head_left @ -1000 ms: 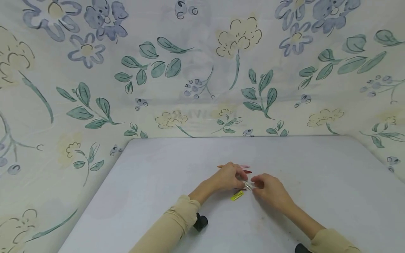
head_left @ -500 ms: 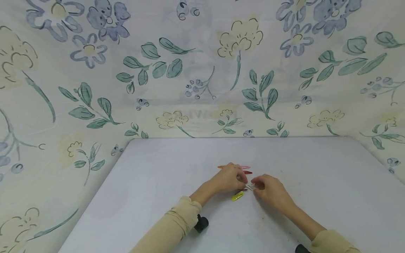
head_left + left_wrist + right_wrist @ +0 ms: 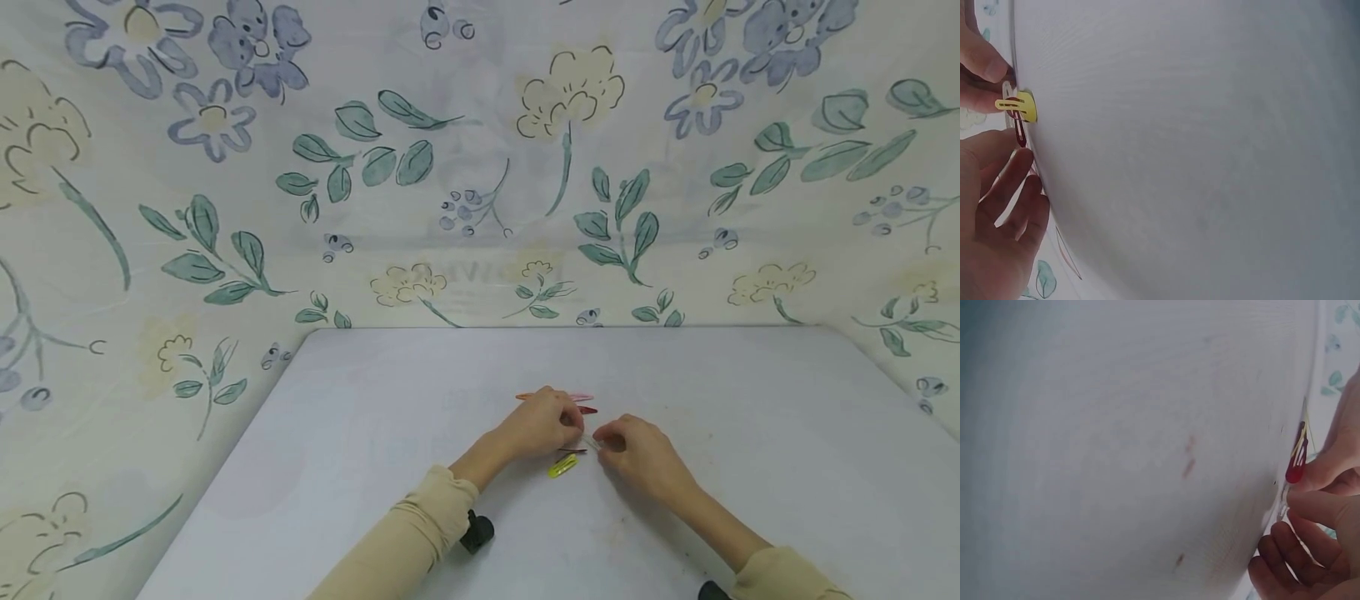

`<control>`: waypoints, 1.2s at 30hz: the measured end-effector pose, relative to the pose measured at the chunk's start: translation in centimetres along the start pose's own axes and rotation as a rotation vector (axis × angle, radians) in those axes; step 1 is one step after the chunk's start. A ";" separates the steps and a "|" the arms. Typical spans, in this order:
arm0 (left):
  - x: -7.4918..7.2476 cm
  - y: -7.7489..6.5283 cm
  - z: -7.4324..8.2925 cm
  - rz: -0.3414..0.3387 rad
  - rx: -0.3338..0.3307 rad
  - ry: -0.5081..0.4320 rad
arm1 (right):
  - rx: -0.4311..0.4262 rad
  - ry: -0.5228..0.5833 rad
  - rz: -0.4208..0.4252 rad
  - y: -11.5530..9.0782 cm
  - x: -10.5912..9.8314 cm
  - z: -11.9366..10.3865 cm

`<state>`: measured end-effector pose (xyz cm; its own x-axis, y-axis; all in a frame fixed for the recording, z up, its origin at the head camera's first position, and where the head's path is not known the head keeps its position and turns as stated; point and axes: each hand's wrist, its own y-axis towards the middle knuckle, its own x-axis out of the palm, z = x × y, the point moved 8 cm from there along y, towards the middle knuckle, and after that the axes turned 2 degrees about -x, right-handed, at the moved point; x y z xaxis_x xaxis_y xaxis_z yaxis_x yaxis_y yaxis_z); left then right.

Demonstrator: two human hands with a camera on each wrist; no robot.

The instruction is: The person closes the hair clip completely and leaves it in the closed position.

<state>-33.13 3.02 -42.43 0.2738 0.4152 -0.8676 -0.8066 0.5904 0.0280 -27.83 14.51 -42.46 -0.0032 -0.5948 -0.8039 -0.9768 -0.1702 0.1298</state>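
Here you are, both hands close together over the white bench (image 3: 750, 400), about midway between its left and right edges and well in from the far edge. Your right hand (image 3: 643, 454) has a small pale clip (image 3: 591, 442) pinched between thumb and fingertips, and that clip spans the narrow gap between your hands. Your left hand (image 3: 538, 423) comes in from the other side, fingers bent, tips right at the clip's far end; whether they grip it, I cannot tell. Just below, towards you, there's a thin dark red clip (image 3: 573, 451), and right beside it a yellow clip (image 3: 563, 465) lying at a slant. Look past your left hand, on the far-edge side: an orange clip (image 3: 522, 396) pokes out to the left, a pink clip (image 3: 582, 397) to the right, with a red clip (image 3: 588, 409) just nearer you, all partly covered by that hand. Beyond the bench's far edge hangs floral cloth (image 3: 480, 179).
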 end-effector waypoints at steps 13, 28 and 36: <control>-1.0 -0.6 0.3 0.030 0.012 -0.032 | 0.020 0.022 0.005 0.0 -0.1 -0.2; -2.9 -0.9 0.5 0.063 0.046 -0.078 | -0.037 0.040 0.088 0.6 -1.0 -1.2; -4.6 -1.4 0.7 0.113 0.046 -0.106 | -0.140 0.090 0.196 1.1 -2.6 -2.3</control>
<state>-32.86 0.77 -38.17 0.2383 0.5501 -0.8004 -0.8114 0.5657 0.1472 -28.42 14.00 -38.90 -0.1645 -0.6939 -0.7011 -0.9202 -0.1480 0.3624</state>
